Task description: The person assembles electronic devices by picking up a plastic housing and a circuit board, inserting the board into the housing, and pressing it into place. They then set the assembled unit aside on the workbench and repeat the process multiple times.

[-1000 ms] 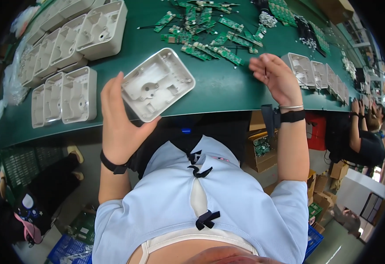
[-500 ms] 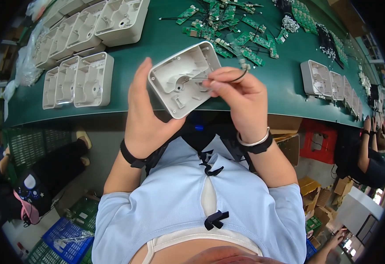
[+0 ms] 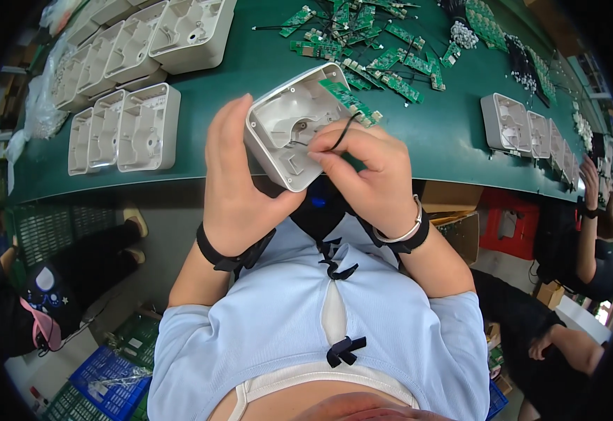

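Note:
My left hand (image 3: 236, 189) grips an open off-white plastic housing (image 3: 273, 116) by its left side and near corner, tilted above the table's front edge. Ribs, screw posts and a curved recess show inside it. With thumb and forefinger, my right hand (image 3: 373, 172) pinches a black wire (image 3: 346, 132) over the housing's near right part. A green circuit board (image 3: 351, 102) hangs on that wire, lying across the housing's right rim above my right knuckles. My fingers hide part of the housing's inside and the wire's tip.
Similar housings (image 3: 149, 126) stand in rows at the left of the green table (image 3: 250, 67); more housings (image 3: 508, 123) stand at right. Wired circuit boards (image 3: 398, 84) lie heaped beyond my hands. Bundled black wires (image 3: 454, 14) lie at far right. Other people sit on both sides.
The circuit board has swung into clear view over the housing's right rim. My right hand has shifted left and down, deeper over the housing. The housing has tilted slightly.

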`<state>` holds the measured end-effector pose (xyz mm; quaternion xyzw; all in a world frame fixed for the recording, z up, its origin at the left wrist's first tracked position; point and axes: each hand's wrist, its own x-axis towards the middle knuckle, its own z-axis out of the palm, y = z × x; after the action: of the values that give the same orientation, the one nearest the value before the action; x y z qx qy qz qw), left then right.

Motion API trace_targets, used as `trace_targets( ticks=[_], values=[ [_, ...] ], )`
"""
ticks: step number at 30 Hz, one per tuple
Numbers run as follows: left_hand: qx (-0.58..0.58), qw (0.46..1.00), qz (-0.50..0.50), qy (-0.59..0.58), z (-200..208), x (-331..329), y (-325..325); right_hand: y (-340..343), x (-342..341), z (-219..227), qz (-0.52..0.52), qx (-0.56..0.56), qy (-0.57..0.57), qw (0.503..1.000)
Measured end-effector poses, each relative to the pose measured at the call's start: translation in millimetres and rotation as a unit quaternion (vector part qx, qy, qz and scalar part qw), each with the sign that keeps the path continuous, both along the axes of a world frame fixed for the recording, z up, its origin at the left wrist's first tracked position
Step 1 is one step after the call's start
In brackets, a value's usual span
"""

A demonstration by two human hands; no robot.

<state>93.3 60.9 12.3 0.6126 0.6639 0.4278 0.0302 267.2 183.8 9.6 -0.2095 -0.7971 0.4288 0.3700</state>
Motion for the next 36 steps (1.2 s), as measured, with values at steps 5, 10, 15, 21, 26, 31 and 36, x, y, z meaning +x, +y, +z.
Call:
trace_targets(
  ticks=[5, 10, 15, 21, 26, 31, 36],
  values=[
    [0.021, 0.999, -0.013, -0.040, -8.2, 9.3, 1.3, -9.1, -8.3, 4.2, 0.002, 0.063, -0.022, 0.998],
    [-0.004, 0.997, -0.007, -0.074, -7.9, 10.9, -2.1, -9.8, -7.4, 2.9, 0.011, -0.035, -0.006, 0.999],
    [0.005, 0.997, -0.008, -0.070, -10.1, 10.2, -0.5, -15.5, -7.3, -1.4, -0.014, 0.077, 0.000, 0.997],
    [0.009, 0.997, -0.025, -0.068, -13.2, 7.7, -0.9, -11.5, -6.5, 0.0, -0.034, 0.088, -0.054, 0.994],
    [-0.004, 0.993, -0.034, -0.115, -14.7, 0.3, -2.8, 1.5, 8.1, 5.4, -0.094, 0.180, -0.077, 0.976],
    [-0.006, 0.991, -0.051, -0.120, -8.6, -4.1, -0.3, 21.4, -1.1, 11.6, -0.110, 0.185, -0.038, 0.976],
    [-0.013, 0.991, -0.063, -0.120, -8.6, -8.8, -1.1, 31.4, 4.0, 20.2, -0.064, 0.248, 0.005, 0.967]
  ],
)
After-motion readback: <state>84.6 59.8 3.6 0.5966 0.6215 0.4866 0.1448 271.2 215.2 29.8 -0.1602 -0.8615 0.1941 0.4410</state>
